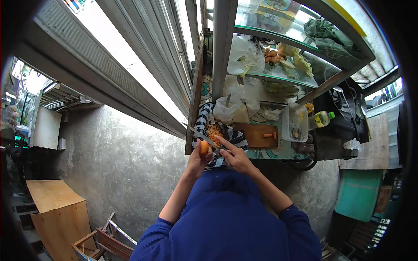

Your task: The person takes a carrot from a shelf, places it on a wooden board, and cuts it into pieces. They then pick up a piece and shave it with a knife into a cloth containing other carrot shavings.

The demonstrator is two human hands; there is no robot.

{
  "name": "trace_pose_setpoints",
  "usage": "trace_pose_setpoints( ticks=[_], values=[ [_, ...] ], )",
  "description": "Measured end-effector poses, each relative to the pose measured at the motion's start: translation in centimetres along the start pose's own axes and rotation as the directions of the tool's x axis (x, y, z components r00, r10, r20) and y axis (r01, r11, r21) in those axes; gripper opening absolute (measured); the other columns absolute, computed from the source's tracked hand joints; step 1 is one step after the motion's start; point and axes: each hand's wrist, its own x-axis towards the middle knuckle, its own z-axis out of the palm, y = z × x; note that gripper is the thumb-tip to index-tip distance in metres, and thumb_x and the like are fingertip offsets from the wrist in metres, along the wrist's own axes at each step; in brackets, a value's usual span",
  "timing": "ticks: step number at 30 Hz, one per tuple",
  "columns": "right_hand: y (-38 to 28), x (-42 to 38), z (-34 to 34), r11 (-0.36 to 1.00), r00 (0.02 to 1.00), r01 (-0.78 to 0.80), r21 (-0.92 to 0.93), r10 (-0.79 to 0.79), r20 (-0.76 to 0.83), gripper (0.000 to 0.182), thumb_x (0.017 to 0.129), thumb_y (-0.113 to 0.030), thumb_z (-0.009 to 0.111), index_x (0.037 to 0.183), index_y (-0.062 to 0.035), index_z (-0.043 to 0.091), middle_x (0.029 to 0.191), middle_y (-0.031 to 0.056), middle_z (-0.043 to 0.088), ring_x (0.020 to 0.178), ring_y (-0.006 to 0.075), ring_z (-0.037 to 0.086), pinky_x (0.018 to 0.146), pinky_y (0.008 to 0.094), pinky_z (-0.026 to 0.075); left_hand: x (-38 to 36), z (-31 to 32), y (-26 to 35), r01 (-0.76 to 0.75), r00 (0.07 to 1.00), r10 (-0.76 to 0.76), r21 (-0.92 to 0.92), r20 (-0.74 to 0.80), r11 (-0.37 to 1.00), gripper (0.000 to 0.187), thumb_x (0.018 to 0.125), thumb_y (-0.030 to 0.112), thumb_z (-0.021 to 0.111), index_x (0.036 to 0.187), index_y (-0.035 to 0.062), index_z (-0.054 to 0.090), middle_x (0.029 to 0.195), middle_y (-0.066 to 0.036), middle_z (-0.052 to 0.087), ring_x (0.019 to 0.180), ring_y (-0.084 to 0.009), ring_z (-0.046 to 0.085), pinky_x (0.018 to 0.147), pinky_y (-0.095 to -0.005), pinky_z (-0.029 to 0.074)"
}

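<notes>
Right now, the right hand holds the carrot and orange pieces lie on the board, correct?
Wrong hand: in the head view, the left hand holds the carrot; the right hand holds a knife. Orange pieces do lie on the board.

Right hand (237, 158) has room over the cutting board (251, 134), but my plastic tub (295, 117) kinda blocks going further right.

Daylight comes hard through gaps between the metal panels (152, 39), burnt out to white. The floor (117, 135) takes a soft grey light, with dark shadow beneath the table's (270, 153) near edge. The plastic tub (296, 124) catches small glints. The hands (238, 161) look fairly crisp. Wide-lens distortion bends straight lines; black vignetting fills all 4 picture corners.
</notes>
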Motion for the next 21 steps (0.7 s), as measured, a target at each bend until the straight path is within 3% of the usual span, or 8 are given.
trace_pose_setpoints(
  ticks=[1, 6, 8, 11, 14, 16, 20, 21],
  values=[
    [0.0, -0.2, 0.1, 0.996, 0.999, 0.038, -0.076, -0.040, -0.015, 0.046, 0.089, -0.021, 0.046, 0.133, -0.0211, 0.035, 0.053, 0.0033, 0.041, 0.050, 0.0080, 0.038, 0.051, 0.0229, 0.037, -0.2, 0.4, 0.1, -0.016, 1.000, 0.016, 0.020, 0.024, 1.000, 0.046, 0.091, 0.052, 0.029, 0.083, 0.0098, 0.047, 0.058, 0.002, 0.033, 0.055, -0.0104, 0.034, 0.058, -0.0245, 0.032],
    [0.2, -0.5, 0.6, 0.993, 0.998, 0.028, -0.113, -0.034, -0.052, 0.043, 0.088, -0.018, 0.048, 0.130, -0.0190, 0.039, 0.055, 0.0062, 0.042, 0.051, 0.0092, 0.037, 0.052, 0.0238, 0.038, 0.4, 0.4, -0.7, -0.021, 1.000, 0.021, 0.012, 0.007, 1.000, 0.047, 0.090, 0.053, 0.029, 0.081, 0.0104, 0.046, 0.060, 0.002, 0.037, 0.055, -0.0099, 0.036, 0.057, -0.0238, 0.033],
    [0.1, -0.5, 0.6, 0.992, 0.997, 0.032, -0.120, -0.041, -0.067, 0.043, 0.088, -0.017, 0.048, 0.130, -0.0186, 0.040, 0.056, 0.0070, 0.043, 0.051, 0.0100, 0.038, 0.053, 0.0243, 0.038, 0.9, -0.1, -1.2, 0.046, 0.999, -0.048, -0.052, -0.024, 0.998, 0.043, 0.090, 0.051, 0.032, 0.089, 0.0125, 0.051, 0.068, 0.000, 0.048, 0.060, -0.0117, 0.043, 0.059, -0.0266, 0.036],
    [-0.2, -0.6, 0.7, 0.987, 0.992, 0.026, -0.156, -0.045, -0.119, 0.042, 0.087, -0.016, 0.048, 0.129, -0.0181, 0.042, 0.058, 0.0085, 0.046, 0.053, 0.0123, 0.041, 0.056, 0.0254, 0.040, 0.8, 0.7, -1.3, 0.066, 0.991, -0.076, -0.085, -0.113, 0.994, 0.039, 0.092, 0.046, 0.031, 0.100, 0.0130, 0.051, 0.076, 0.000, 0.052, 0.064, -0.0114, 0.046, 0.060, -0.0267, 0.037],
    [0.0, -0.7, 0.7, 0.984, 0.981, 0.114, -0.139, -0.133, -0.143, 0.042, 0.089, -0.015, 0.047, 0.130, -0.0168, 0.040, 0.063, 0.0026, 0.049, 0.058, 0.0071, 0.043, 0.057, 0.0220, 0.040, 1.6, -0.6, -2.2, 0.002, 0.998, -0.006, -0.060, -0.056, 0.998, 0.036, 0.093, 0.042, 0.032, 0.106, 0.0131, 0.050, 0.079, 0.000, 0.053, 0.065, -0.0108, 0.046, 0.059, -0.0266, 0.037],
    [0.4, -0.6, 0.4, 0.952, 0.969, 0.211, -0.224, -0.234, -0.083, 0.044, 0.086, -0.013, 0.048, 0.130, -0.0150, 0.040, 0.063, 0.0117, 0.049, 0.056, 0.0148, 0.045, 0.059, 0.0266, 0.041, 1.2, 0.1, -1.8, -0.010, 0.997, 0.006, -0.047, -0.076, 0.999, 0.037, 0.093, 0.041, 0.032, 0.108, 0.0124, 0.049, 0.078, 0.000, 0.052, 0.065, -0.0107, 0.045, 0.059, -0.0265, 0.037],
    [0.5, -0.7, 0.6, 0.952, 0.960, 0.219, -0.213, -0.250, -0.128, 0.044, 0.086, -0.013, 0.048, 0.130, -0.0134, 0.040, 0.061, 0.0118, 0.050, 0.054, 0.0147, 0.044, 0.058, 0.0262, 0.040, 1.2, 0.2, -1.6, -0.014, 0.996, 0.013, -0.010, -0.089, 1.000, 0.038, 0.093, 0.040, 0.032, 0.112, 0.0106, 0.047, 0.078, 0.001, 0.051, 0.065, -0.0103, 0.044, 0.060, -0.0257, 0.036],
    [0.6, -0.7, 0.5, 0.969, 0.973, 0.161, -0.189, -0.188, -0.133, 0.044, 0.088, -0.015, 0.048, 0.131, -0.0135, 0.039, 0.060, 0.0065, 0.047, 0.053, 0.0116, 0.041, 0.056, 0.0241, 0.039, 1.1, 0.3, -1.4, -0.014, 0.996, 0.013, -0.011, -0.090, 1.000, 0.038, 0.093, 0.040, 0.032, 0.112, 0.0106, 0.047, 0.078, 0.001, 0.051, 0.065, -0.0103, 0.044, 0.060, -0.0257, 0.036]
  ],
)
